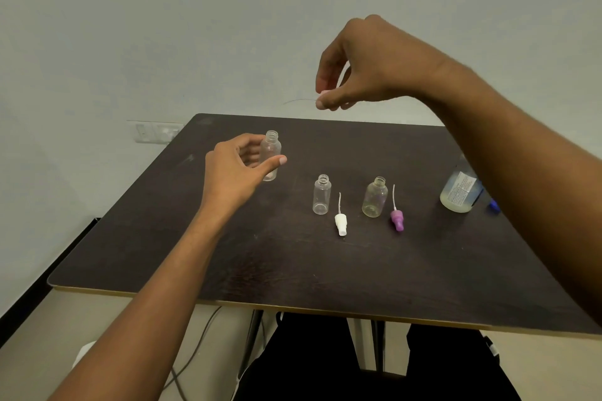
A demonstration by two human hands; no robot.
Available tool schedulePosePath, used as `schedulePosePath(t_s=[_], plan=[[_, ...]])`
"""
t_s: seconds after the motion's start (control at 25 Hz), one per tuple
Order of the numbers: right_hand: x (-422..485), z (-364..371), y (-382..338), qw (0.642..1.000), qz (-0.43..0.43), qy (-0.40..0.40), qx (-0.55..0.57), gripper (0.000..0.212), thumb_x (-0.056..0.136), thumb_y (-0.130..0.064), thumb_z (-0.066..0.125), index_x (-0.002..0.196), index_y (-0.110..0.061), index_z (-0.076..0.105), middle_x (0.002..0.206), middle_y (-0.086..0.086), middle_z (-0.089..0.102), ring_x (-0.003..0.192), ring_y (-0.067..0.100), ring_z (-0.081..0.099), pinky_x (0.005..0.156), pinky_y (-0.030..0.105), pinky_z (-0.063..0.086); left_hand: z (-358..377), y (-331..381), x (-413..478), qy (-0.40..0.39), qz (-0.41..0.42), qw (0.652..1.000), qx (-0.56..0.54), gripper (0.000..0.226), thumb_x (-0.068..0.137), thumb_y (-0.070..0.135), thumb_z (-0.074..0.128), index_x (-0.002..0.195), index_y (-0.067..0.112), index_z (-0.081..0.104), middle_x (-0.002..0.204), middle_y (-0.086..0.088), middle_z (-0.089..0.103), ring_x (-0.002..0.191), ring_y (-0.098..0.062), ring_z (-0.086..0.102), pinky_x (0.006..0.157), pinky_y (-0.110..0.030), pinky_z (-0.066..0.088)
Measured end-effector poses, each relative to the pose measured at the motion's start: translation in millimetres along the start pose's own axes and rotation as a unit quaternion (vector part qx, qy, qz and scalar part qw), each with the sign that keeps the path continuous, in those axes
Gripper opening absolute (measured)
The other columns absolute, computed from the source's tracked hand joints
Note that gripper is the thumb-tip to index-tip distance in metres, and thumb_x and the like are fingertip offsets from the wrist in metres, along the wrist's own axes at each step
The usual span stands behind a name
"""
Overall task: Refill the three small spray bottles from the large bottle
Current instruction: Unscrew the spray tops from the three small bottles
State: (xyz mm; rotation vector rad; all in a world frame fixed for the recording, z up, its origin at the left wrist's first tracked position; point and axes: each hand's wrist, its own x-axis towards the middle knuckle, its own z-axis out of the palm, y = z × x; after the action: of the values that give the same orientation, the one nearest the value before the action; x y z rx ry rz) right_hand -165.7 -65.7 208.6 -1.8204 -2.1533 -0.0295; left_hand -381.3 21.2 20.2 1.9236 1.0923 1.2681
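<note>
The left hand (234, 169) is gripping an open bottle (272, 148) by the counter (156, 238) edge; the right hand (365, 68) is pinching a pink cap (324, 94) aloft.

- The dark table (293, 270) has a pale front edge.
- A narrow clear bottle (322, 195) stands open near its middle.
- Just right of it lies a white spray head (340, 225).
- Farther right stands a rounder clear bottle (374, 197), with a purple spray head (396, 221) beside it.
- Well right of the narrow bottle are the large bottle (457, 194) and a small blue thing (493, 206).
- Well left is a third clear bottle (272, 150); I cannot tell whether it touches the table.
</note>
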Motion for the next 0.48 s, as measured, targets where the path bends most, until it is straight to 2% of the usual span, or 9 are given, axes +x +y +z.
schedulePosePath(t_s=[0.12, 0.24, 0.4, 0.48], plan=[[-11.5, 23.9, -7.8, 0.999, 0.029, 0.022, 0.015, 0.015, 0.083, -0.036, 0.086, 0.085, -0.022, 0.079, 0.074, -0.005, 0.079, 0.058, 0.002, 0.074, 0.064, 0.019, 0.061, -2.8, -7.6, -1.4, -0.002, -0.006, 1.0, 0.01, 0.044, 0.075, 0.047, 0.093, 0.112, 0.029, 0.078, 0.102, 0.017, 0.078, 0.095, 0.009, 0.073, 0.084, -0.008, 0.055], [-21.7, 56.5, -15.7, 0.997, 0.06, 0.041, 0.017, 0.017, 0.078, -0.037, 0.086, 0.08, -0.021, 0.08, 0.065, -0.007, 0.074, 0.065, 0.005, 0.072, 0.072, 0.031, 0.063, -3.2, -19.2, -5.2, -0.013, -0.015, 1.0, 0.022, 0.044, 0.075, 0.05, 0.093, 0.111, 0.029, 0.079, 0.104, 0.015, 0.079, 0.099, 0.0, 0.073, 0.09, -0.021, 0.056], [-33.1, 109.0, -21.0, 0.988, 0.115, 0.075, 0.067, 0.019, 0.076, -0.035, 0.086, 0.073, -0.021, 0.074, 0.063, -0.007, 0.072, 0.073, 0.006, 0.069, 0.073, 0.032, 0.062, -5.8, -38.3, -9.7, -0.036, -0.035, 0.998, 0.023, 0.041, 0.076, 0.047, 0.093, 0.111, 0.031, 0.079, 0.105, 0.013, 0.077, 0.099, -0.001, 0.072, 0.09, -0.023, 0.057], [-37.1, 137.8, -23.2, 0.983, 0.145, 0.082, 0.08, 0.023, 0.077, -0.039, 0.085, 0.074, -0.022, 0.07, 0.07, -0.005, 0.073, 0.079, 0.011, 0.071, 0.074, 0.032, 0.061, -5.2, -46.7, -12.3, -0.052, -0.048, 0.997, 0.029, 0.039, 0.076, 0.046, 0.092, 0.11, 0.033, 0.078, 0.102, 0.015, 0.077, 0.097, 0.0, 0.072, 0.089, -0.023, 0.057]])
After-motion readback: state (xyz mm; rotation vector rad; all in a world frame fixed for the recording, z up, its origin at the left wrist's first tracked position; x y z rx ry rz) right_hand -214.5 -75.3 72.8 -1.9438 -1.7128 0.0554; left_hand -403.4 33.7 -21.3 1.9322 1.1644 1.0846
